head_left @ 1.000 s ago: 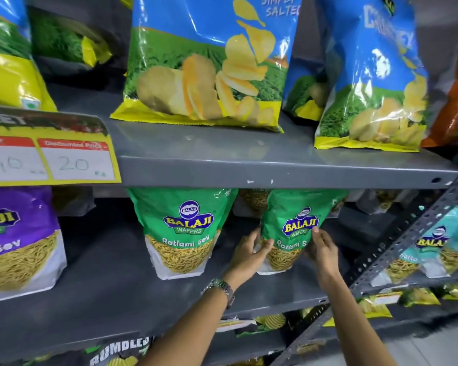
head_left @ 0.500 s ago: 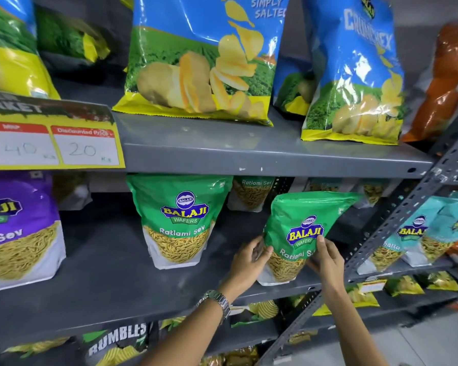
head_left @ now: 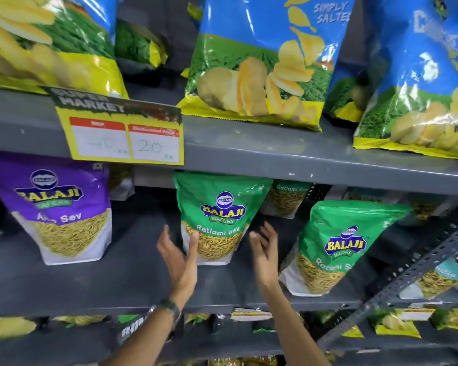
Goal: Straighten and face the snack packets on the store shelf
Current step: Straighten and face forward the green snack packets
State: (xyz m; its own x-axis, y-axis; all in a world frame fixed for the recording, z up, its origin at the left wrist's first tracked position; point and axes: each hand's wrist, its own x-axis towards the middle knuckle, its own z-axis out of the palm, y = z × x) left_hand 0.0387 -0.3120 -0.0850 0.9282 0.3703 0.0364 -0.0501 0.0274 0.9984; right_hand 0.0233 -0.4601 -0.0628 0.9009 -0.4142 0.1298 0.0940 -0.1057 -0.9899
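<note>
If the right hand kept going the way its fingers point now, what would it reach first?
Probably the middle green Ratlami Sev pouch: the right hand is open, fingers aimed up and slightly left at the pouch's right edge. Depth is unclear, so it might slip past into the dark gap beside it.

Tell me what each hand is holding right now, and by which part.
Nothing is gripped. The left hand is open, its fingers at the lower left edge of the middle green Ratlami Sev packet. The right hand is open just right of it, apart.
</note>
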